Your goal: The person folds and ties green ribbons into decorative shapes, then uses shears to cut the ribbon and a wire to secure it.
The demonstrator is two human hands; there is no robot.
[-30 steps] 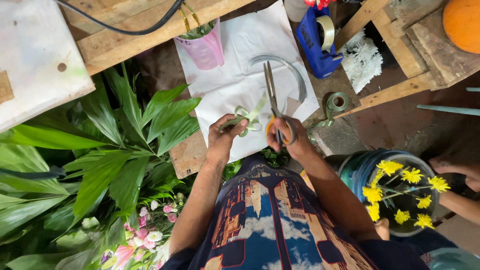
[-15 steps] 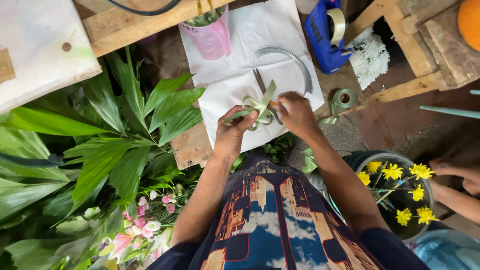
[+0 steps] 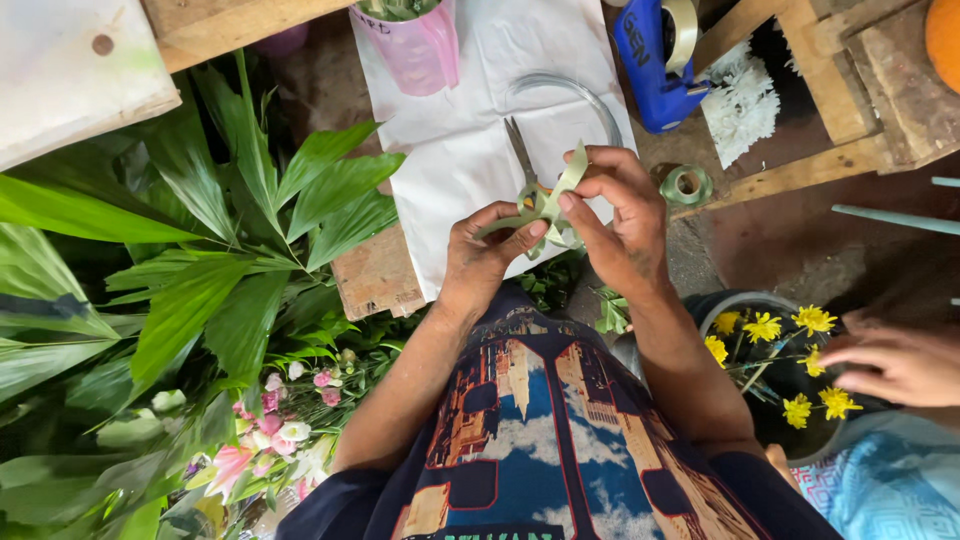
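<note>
Both my hands work a pale green folded leaf strip just above a sheet of white paper. My left hand pinches the folded lower part of the strip between thumb and fingers. My right hand grips the upper end, which sticks up past my thumb. A pair of scissors lies on the paper behind the strip, blades pointing away; its handles are hidden by my hands.
On the paper stand a pink cup and a clear ring. Right of it are a blue tape dispenser, a green tape roll and white flowers. Palm leaves fill the left. Another person's hand touches a bucket of yellow flowers.
My right hand has left the scissors on the paper and joined my left hand on the leaf strip. Both hands have lifted it closer to me.
</note>
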